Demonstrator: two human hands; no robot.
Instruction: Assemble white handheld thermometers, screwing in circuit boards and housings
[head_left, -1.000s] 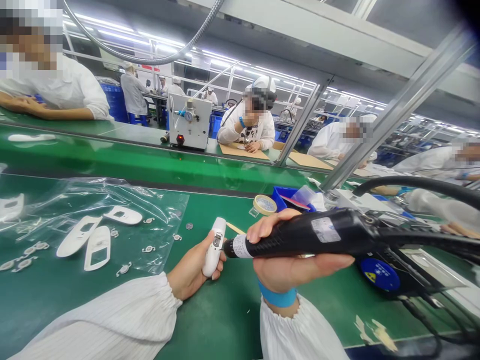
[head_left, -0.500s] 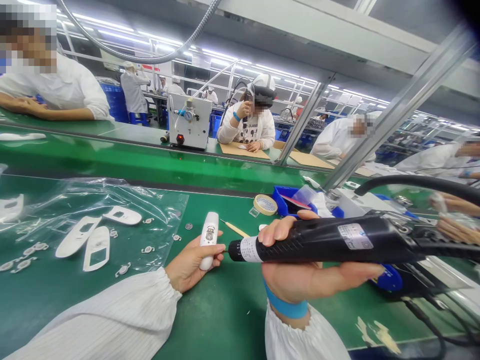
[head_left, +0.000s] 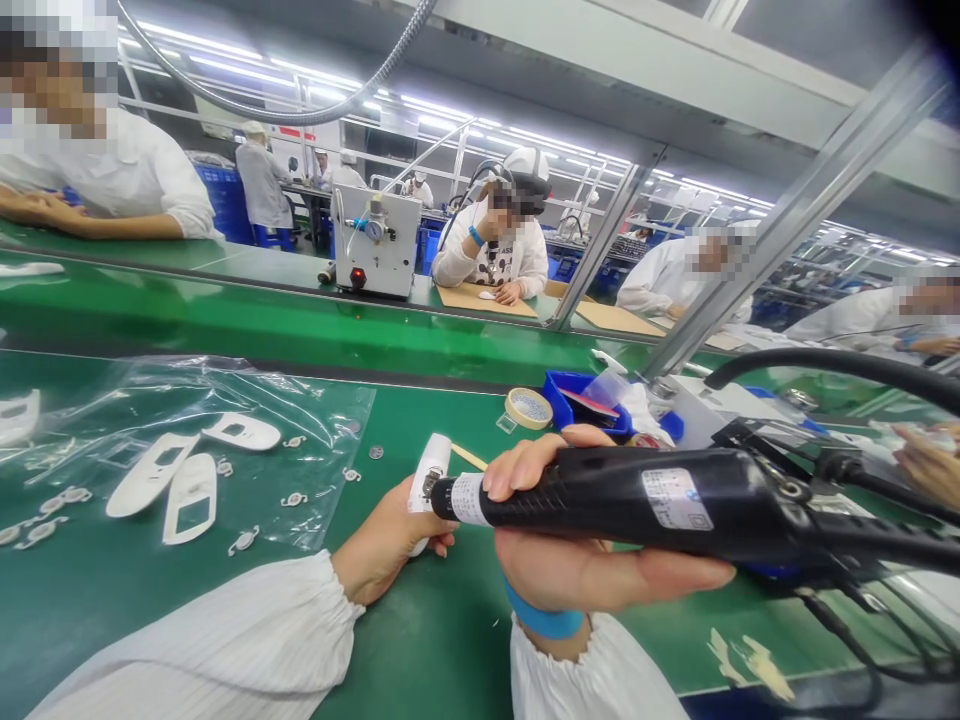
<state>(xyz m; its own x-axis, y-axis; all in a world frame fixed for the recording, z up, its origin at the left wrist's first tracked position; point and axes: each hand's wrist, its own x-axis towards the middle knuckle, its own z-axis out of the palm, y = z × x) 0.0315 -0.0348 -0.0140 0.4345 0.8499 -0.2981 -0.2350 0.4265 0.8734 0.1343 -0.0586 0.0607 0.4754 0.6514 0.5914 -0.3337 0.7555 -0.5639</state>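
Observation:
My left hand (head_left: 382, 545) is closed around a slim white plastic housing (head_left: 437, 453), which leans to the right and has a small metal part set in its face. In my right hand (head_left: 570, 572), fingers wrapped around the black body, is an electric screwdriver (head_left: 615, 500) held nearly level. Its nose overlaps the housing beside my left thumb; the bit is hidden, so contact cannot be made out. Behind the screwdriver's nose lies a thin yellow stick-like tool (head_left: 469, 457).
White plastic shells (head_left: 154, 475) and several small ring-shaped parts (head_left: 244, 540) lie on a clear plastic sheet (head_left: 315, 420) at left. A tape roll (head_left: 529, 408) and blue bin (head_left: 559, 390) stand beyond my hands. Cables (head_left: 847, 630) run at right. Co-workers sit across the green bench.
The screwdriver has moved left, its nose now over the housing. The housing has tilted to the right in my left hand.

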